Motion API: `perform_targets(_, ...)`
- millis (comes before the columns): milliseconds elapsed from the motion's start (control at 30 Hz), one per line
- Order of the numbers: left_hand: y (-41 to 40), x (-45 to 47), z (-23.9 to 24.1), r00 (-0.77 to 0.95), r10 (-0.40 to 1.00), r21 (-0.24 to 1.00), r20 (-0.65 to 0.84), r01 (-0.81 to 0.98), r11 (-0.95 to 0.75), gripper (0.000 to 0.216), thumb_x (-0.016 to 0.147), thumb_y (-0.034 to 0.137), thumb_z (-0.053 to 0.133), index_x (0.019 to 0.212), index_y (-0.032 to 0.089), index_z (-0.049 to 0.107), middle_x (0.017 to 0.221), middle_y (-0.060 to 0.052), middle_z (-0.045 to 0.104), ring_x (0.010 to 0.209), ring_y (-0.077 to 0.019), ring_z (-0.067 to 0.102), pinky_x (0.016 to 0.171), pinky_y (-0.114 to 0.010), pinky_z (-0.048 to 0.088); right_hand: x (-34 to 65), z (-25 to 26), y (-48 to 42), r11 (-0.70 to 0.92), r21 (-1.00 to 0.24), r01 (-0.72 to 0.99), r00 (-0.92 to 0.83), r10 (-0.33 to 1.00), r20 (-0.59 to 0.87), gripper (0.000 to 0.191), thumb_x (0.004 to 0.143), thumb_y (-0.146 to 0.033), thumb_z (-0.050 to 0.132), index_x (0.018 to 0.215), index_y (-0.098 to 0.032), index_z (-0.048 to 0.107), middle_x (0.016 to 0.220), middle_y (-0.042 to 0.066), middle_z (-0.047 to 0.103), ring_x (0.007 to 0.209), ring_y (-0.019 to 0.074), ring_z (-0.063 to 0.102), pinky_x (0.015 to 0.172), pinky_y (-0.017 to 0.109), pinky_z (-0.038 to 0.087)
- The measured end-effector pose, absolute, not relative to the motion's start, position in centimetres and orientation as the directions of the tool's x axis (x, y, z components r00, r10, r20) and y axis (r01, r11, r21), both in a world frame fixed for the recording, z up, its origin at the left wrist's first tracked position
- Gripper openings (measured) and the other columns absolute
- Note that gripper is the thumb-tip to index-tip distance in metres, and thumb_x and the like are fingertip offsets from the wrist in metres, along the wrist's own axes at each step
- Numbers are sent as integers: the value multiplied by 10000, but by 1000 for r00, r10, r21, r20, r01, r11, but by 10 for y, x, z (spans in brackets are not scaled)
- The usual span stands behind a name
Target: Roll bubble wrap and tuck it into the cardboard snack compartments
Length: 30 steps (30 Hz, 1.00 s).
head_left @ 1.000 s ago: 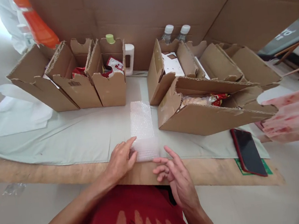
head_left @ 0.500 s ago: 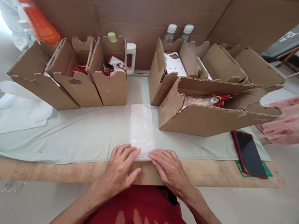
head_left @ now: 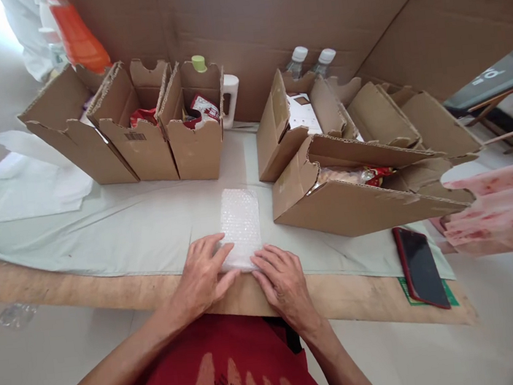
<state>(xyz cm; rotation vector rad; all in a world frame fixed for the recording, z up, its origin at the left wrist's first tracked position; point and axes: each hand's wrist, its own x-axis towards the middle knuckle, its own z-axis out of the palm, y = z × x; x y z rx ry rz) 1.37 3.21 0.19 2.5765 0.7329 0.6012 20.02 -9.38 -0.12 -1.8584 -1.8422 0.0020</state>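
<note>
A folded pad of clear bubble wrap is pressed flat against the pale green cloth by both hands, which lie close together at its near edge. The left hand is laid palm-down on the near left corner, fingers spread; the right hand is set just beside it on the near right corner, fingers likewise extended. Nothing is gripped: the wrap is only held down by flat fingers, probably so that the springy layers are kept from unfolding. The far part of the pad extends away from the fingertips, uncovered.

Beyond the left hand, three open brown cardboard boxes are stood side by side, red packets showing inside two of them. Beyond the right hand, a long brown cardboard box is laid on its side, a snack packet visible within. Well to the right of the right hand, a dark phone with a red edge is rested on the wooden table edge, beside a pink patterned cloth.
</note>
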Motion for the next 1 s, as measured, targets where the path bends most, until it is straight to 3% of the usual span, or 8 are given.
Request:
perform_targets(133, 29, 3, 6, 838, 483, 576, 253, 270, -771, 340, 967, 184, 553, 1306, 209, 573, 1102, -91, 719, 1036, -258, 628, 939, -440, 500, 202, 4, -95, 35, -524, 851, 119, 959, 257, 234, 1025, -232, 507, 1173, -232, 689, 1072, 60, 775, 1054, 241, 686, 919, 410, 504)
perform_targets(267, 40, 18, -7, 763, 597, 547, 248, 398, -736, 306, 955, 198, 570, 1257, 201, 621, 902, -58, 726, 859, -237, 645, 833, -402, 522, 202, 5, -98, -18, -465, 885, 206, 912, 355, 278, 1031, -291, 505, 1257, -223, 651, 1207, 99, 731, 1136, 259, 653, 949, 418, 495)
perform_targets(433, 51, 32, -12, 721, 631, 495, 286, 453, -742, 302, 947, 226, 586, 1228, 138, 651, 1097, -153, 706, 999, -301, 632, 883, -465, 506, 202, -5, -90, 43, -307, 951, 78, 926, 371, 322, 1000, -242, 543, 1308, -203, 627, 1333, 113, 683, 1282, 302, 574, 1009, 455, 444)
perform_targets(533, 43, 21, -5, 768, 547, 505, 334, 344, -792, 353, 922, 257, 629, 1253, 135, 629, 1256, -171, 658, 1170, -322, 582, 997, -488, 477, 205, -7, -83, 81, -359, 930, 62, 927, 370, 288, 1004, -194, 525, 1263, -189, 651, 1219, 92, 741, 1239, 292, 599, 995, 449, 450)
perform_targets(700, 35, 7, -2, 781, 554, 613, 288, 294, -733, 336, 944, 169, 553, 1276, 169, 608, 1037, -91, 725, 974, -245, 640, 909, -421, 515, 207, 2, -90, 37, -518, 855, 143, 942, 304, 276, 1035, -283, 507, 1266, -212, 640, 1148, 75, 746, 1068, 237, 659, 919, 390, 498)
perform_targets(833, 50, 26, -10, 706, 664, 629, 247, 405, -664, 327, 932, 222, 582, 1242, 145, 650, 927, -99, 718, 891, -268, 638, 857, -447, 522, 204, 3, -90, 30, -411, 911, 141, 914, 380, 350, 1018, -337, 534, 1326, -184, 598, 1324, 143, 664, 1218, 294, 596, 981, 447, 466)
perform_targets(933, 61, 36, -12, 643, 725, 646, 248, 448, -618, 321, 933, 259, 590, 1230, 162, 660, 1030, -126, 709, 986, -296, 632, 916, -491, 509, 204, -5, -77, 61, -326, 944, 59, 936, 346, 370, 970, -254, 586, 1333, -185, 611, 1365, 148, 649, 1275, 332, 563, 1002, 485, 447)
perform_targets(1000, 60, 33, -9, 597, 761, 664, 252, 465, -585, 345, 943, 294, 578, 1257, 164, 638, 1103, -139, 693, 1039, -295, 634, 936, -492, 516, 206, -10, -65, 59, -354, 933, 66, 941, 332, 347, 962, -189, 568, 1302, -193, 639, 1287, 128, 702, 1257, 326, 581, 995, 484, 454)
